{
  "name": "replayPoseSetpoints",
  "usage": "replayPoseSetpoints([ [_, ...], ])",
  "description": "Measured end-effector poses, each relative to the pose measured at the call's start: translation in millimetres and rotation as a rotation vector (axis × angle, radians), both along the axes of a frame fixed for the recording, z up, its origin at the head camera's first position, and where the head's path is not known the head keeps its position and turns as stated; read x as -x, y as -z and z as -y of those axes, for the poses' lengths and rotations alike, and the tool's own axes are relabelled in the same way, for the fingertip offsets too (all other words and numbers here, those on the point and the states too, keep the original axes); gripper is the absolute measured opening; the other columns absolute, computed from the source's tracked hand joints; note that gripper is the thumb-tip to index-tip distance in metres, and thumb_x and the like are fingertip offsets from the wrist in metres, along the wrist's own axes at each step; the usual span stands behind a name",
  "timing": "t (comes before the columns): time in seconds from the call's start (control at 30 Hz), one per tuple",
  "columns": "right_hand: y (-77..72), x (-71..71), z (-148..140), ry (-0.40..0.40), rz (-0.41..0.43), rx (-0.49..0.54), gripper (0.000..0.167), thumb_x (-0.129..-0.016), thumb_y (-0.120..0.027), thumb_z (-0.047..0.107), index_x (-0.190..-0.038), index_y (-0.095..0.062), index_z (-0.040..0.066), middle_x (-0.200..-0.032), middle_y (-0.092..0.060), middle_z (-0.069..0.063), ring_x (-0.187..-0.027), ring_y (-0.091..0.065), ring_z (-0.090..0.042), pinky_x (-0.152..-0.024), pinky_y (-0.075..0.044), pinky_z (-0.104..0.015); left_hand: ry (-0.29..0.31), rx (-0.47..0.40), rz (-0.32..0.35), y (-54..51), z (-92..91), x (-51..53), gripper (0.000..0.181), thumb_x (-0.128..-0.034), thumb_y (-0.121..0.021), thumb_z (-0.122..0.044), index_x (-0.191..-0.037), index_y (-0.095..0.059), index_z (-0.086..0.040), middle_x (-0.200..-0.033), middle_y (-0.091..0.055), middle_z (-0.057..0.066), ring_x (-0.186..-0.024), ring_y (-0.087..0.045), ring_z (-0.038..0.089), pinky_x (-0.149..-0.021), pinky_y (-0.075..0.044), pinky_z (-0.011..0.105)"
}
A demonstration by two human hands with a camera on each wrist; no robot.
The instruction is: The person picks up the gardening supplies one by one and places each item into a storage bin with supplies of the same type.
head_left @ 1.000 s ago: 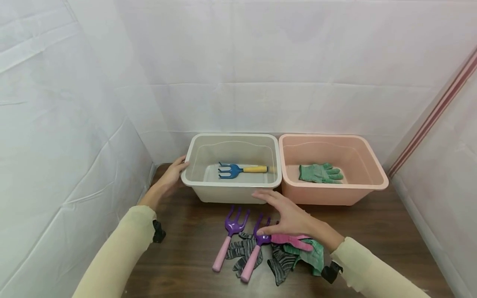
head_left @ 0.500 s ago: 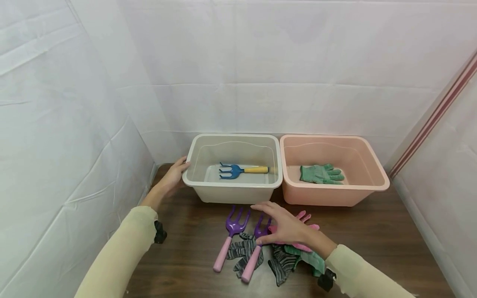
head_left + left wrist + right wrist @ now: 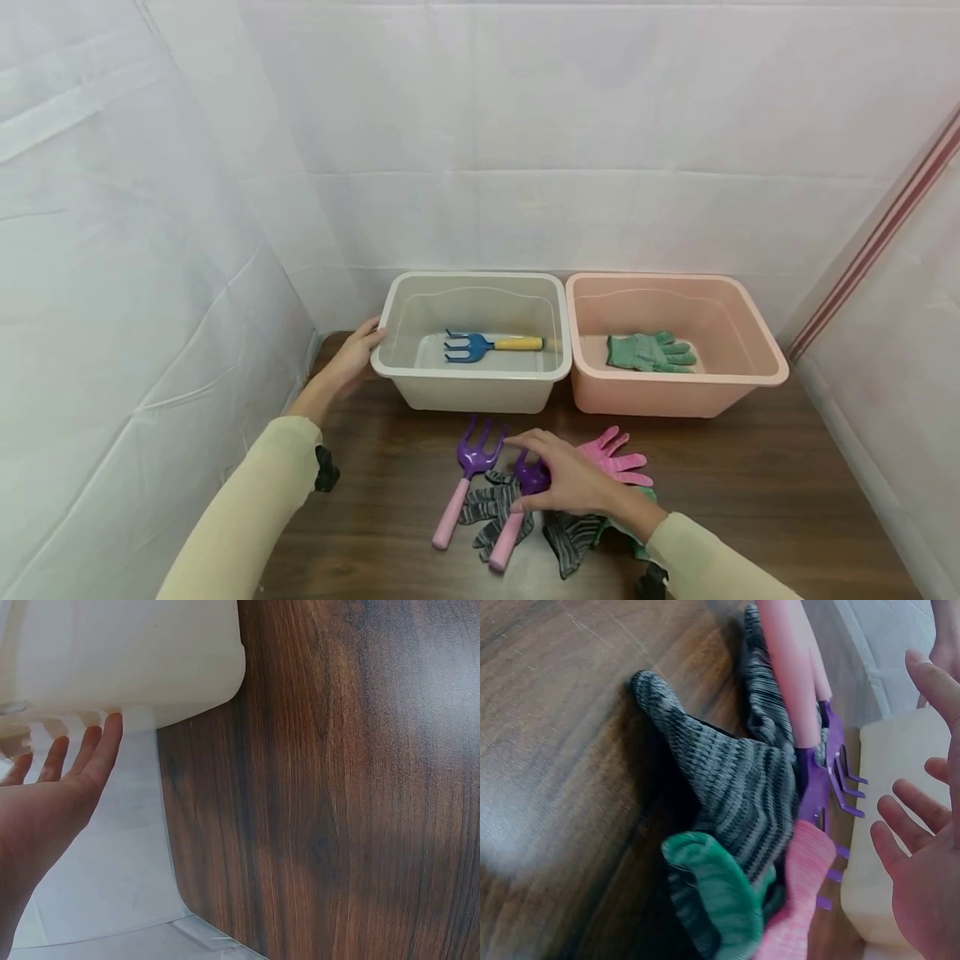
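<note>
My left hand [image 3: 357, 352] rests against the left side of the white bin [image 3: 480, 396]; in the left wrist view its fingers [image 3: 105, 754] lie fairly straight along the wall. Inside that bin is a blue hand fork [image 3: 468, 346] with a yellow handle. My right hand [image 3: 570, 479] hovers, fingers spread and holding nothing, over a purple hand fork [image 3: 506, 542] with a pink handle, partly hiding it. A second purple fork [image 3: 452, 512] lies to its left. Around them are grey striped gloves [image 3: 742, 787], a pink glove [image 3: 611, 454] and a green glove [image 3: 720, 877].
A pink bin [image 3: 675, 396] stands right beside the white one, with a green glove [image 3: 648, 352] lying in it. Both bins sit at the back of the dark wooden table [image 3: 780, 500]. White sheeting [image 3: 562, 142] hangs behind and along both sides.
My right hand has moved down and slightly toward me, from in front of the white bin to over the right purple fork. The pink glove's fingers have come into view. My left hand stays at the bin.
</note>
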State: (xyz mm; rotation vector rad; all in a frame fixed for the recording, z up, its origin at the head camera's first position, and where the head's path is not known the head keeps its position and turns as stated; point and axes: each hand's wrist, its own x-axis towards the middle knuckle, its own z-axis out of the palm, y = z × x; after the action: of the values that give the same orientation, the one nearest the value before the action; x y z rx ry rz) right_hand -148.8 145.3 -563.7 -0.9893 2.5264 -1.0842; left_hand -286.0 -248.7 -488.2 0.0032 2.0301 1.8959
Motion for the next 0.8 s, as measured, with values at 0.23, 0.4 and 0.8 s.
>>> replayPoseSetpoints([
  [0.23,12.4,-4.8,1,0.001,0.062,-0.020,0.088,-0.085,-0.088,0.051,-0.157,-0.051,0.018,-0.144,-0.059,-0.004,-0.128,-0.060,-0.027,-0.105,-0.050,-0.055,-0.001,-0.017,-0.006,0.0,-1.8,-2.1,0.059,-0.1177,-0.029,-0.028,-0.171,-0.010,-0.012,-0.168,-0.024,0.029,-0.151,-0.030,0.049,-0.116,-0.035,0.065],
  [0.4,17.2,-9.9,1,-0.019,0.053,-0.035,0.085,-0.087,-0.085,0.055,-0.156,-0.052,0.017,-0.148,-0.057,-0.002,-0.134,-0.056,-0.025,-0.109,-0.048,-0.056,-0.001,-0.024,-0.004,0.6,-0.9,-2.9,0.059,-0.1177,-0.029,-0.028,-0.171,-0.009,-0.012,-0.167,-0.024,0.029,-0.150,-0.030,0.050,-0.117,-0.035,0.065],
  [0.8,21.0,-16.9,5,-0.029,0.010,-0.050,0.071,-0.086,-0.084,0.058,-0.139,-0.066,0.015,-0.134,-0.062,0.003,-0.123,-0.058,-0.016,-0.107,-0.049,-0.048,0.011,0.019,-0.009,4.0,2.8,-0.7,0.060,-0.1177,-0.030,-0.031,-0.171,-0.008,-0.015,-0.169,-0.023,0.026,-0.152,-0.030,0.048,-0.119,-0.031,0.068],
])
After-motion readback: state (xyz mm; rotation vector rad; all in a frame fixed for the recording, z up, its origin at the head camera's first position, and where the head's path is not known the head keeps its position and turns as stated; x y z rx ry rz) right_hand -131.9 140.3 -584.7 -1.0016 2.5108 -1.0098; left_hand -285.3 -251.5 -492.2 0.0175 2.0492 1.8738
